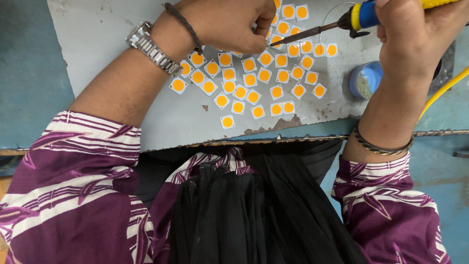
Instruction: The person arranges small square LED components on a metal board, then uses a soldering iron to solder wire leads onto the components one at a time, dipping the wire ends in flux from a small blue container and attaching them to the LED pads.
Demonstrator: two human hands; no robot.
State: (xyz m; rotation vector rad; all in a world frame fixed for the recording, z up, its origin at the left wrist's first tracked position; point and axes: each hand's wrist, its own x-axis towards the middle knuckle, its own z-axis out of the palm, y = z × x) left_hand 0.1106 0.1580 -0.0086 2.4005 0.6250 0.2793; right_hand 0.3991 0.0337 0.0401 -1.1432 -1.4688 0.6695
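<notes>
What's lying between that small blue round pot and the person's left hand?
In the head view, rows of white square chips with orange discs cover the grey sheet between the blue pot and left hand.

LED chips (254, 80) on the metal sheet (112, 34), small tin (365, 80) to their right.

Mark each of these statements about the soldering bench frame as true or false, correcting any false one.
1. The right hand holds a soldering iron with a blue and yellow handle. True.
2. The iron's tip points toward the left hand. True.
3. The square chips with orange centres are stacked in one tall pile. False: they lie flat, spread over the grey board.
4. A small blue tub sits near the right wrist. True.
5. The wristwatch is on the right wrist. False: it is on the left; the right wrist wears a bangle.
</notes>
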